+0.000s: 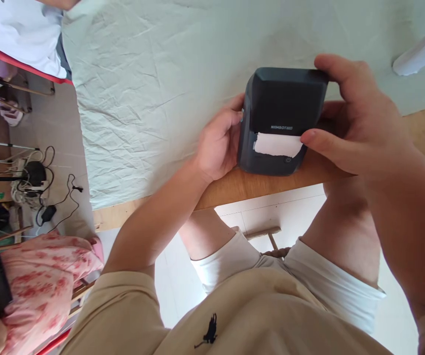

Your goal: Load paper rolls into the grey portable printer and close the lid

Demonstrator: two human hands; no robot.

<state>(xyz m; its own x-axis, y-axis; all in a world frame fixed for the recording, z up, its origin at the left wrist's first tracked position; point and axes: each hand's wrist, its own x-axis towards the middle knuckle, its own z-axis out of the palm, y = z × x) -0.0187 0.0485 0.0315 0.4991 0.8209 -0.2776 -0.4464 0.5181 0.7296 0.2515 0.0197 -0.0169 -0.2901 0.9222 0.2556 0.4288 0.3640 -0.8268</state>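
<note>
A dark label printer (286,101) marked NIIMBOT is held up over the table's front edge. White label paper (277,144) sticks out of the slot on its front, above a small power button. My left hand (221,140) is closed around the printer's left side, its thumb on that side wall. My right hand (356,108) is at the right side, with a finger at the top right corner and the thumb against the paper's right end. The printer hides some fingers of both hands.
A pale green cloth (153,88) covers the table, leaving a wooden edge (242,185) bare. A white roll-like object (421,49) lies at the far right. Tangled cables (30,182) and a power adapter (48,213) lie on the left floor. Other people are at the left.
</note>
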